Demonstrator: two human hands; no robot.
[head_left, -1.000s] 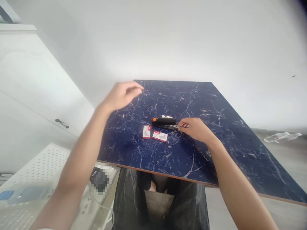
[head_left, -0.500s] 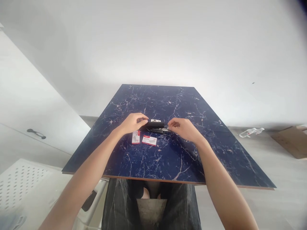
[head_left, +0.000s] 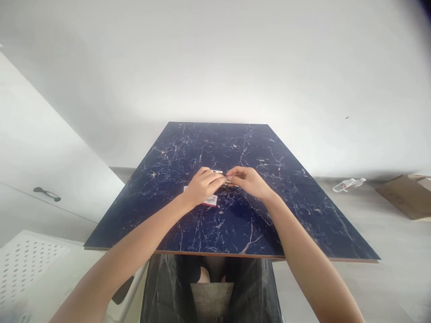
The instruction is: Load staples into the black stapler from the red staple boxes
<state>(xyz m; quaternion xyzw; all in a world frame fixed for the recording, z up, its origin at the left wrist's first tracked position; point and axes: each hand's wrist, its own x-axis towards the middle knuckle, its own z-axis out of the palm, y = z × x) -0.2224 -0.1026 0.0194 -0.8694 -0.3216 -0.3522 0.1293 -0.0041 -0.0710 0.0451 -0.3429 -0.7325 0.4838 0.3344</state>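
Note:
In the middle of the blue marbled table (head_left: pixel 232 229) lies a black stapler (head_left: pixel 230 186), opened up and mostly covered by my hands. My left hand (head_left: pixel 204 185) is closed over its black body, fingertips reaching the middle. My right hand (head_left: pixel 247 180) pinches a small silvery strip (head_left: pixel 228 181) at the stapler, its fingertips almost touching those of the left. Whether the strip is loose or part of the stapler I cannot tell. A small white-and-red box (head_left: pixel 210 200) shows partly below my left hand. A second box (head_left: pixel 185 189) is nearly hidden behind it.
A small white item (head_left: pixel 218 172) lies just beyond the stapler. On the floor to the right are a clear plastic bottle (head_left: pixel 348 184) and a cardboard box (head_left: pixel 406 195). A white perforated seat (head_left: pixel 30 262) stands at left, beside a cabinet with a dark handle (head_left: pixel 47 194).
My left hand has moved right, over the stapler, and now covers its black body and part of the boxes. My right hand has shifted slightly left, bringing the fingertips together.

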